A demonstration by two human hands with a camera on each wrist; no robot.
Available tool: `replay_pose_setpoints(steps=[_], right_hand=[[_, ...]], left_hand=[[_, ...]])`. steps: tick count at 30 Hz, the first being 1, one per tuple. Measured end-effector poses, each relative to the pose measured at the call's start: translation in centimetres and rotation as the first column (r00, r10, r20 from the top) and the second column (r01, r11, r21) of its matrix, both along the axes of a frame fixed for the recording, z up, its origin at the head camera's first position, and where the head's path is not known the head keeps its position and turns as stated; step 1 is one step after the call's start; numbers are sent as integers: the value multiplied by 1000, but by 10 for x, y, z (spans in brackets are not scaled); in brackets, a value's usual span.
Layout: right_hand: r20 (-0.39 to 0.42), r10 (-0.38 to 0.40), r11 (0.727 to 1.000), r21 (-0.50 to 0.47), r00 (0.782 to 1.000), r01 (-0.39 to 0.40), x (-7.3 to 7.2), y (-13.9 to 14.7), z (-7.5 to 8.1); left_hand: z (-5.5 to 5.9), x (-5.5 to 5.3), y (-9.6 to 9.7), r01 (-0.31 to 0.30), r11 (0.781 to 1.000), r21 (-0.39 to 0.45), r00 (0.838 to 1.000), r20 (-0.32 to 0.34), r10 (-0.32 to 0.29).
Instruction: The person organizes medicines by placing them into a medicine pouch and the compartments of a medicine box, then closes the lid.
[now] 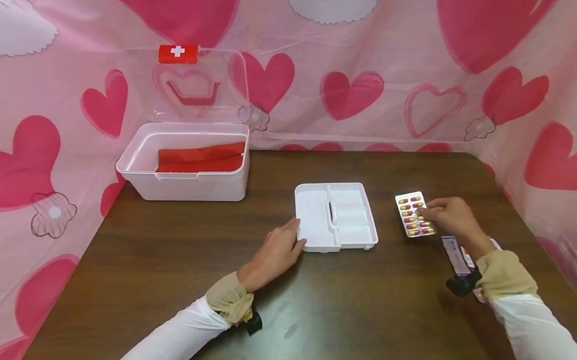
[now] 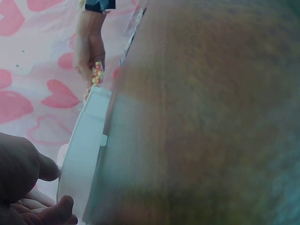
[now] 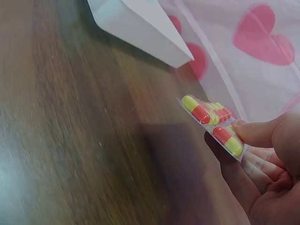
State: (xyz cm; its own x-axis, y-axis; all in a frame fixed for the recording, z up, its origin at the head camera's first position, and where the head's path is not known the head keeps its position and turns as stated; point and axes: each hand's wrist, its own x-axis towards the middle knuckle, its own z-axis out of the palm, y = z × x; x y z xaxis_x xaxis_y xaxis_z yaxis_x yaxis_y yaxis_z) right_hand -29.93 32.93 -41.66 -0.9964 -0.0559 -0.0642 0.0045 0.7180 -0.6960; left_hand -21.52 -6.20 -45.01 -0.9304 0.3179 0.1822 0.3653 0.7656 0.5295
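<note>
A white compartment tray (image 1: 312, 207) lies on the table. My left hand (image 1: 274, 250) holds its near left corner, with the thumb at the front edge and fingers along the left side. In the left wrist view, the thumb (image 2: 48, 168) meets the rim of the tray (image 2: 84, 154). My right hand (image 1: 454, 218) pinches a blister pack (image 1: 410, 212) of red and yellow capsules, right of the tray and above the table. The right wrist view shows the blister pack (image 3: 201, 113) tilted between thumb and fingers.
At the back left stands a white first-aid box (image 1: 195, 188) with its clear lid (image 1: 235, 86) raised and a red cloth-like item (image 1: 199, 158) inside. A purple and white packet (image 1: 455, 256) and other partly hidden items lie under my right wrist. A heart-patterned sheet hangs behind the table (image 1: 346, 325).
</note>
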Motion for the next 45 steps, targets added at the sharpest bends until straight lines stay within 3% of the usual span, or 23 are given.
replay_pose_setpoints(steps=[8,21,38,45], right_hand=[[112,7,995,-100,994,5,4,-14,3],[85,28,992,-124,996,-18,10,-34,3],[134,9,990,-144,991,11,13,-59,11],[127,-7,991,-135,992,24,7,-67,16]], left_hand=[[-1,-1,0,8,1000,-3,1000,-19,-8],[1,2,0,1,1000,1,1000,-6,-1],[2,1,-1,14,1000,5,1000,-21,-14],[4,1,-1,13,1000,19,1000,28,-13]])
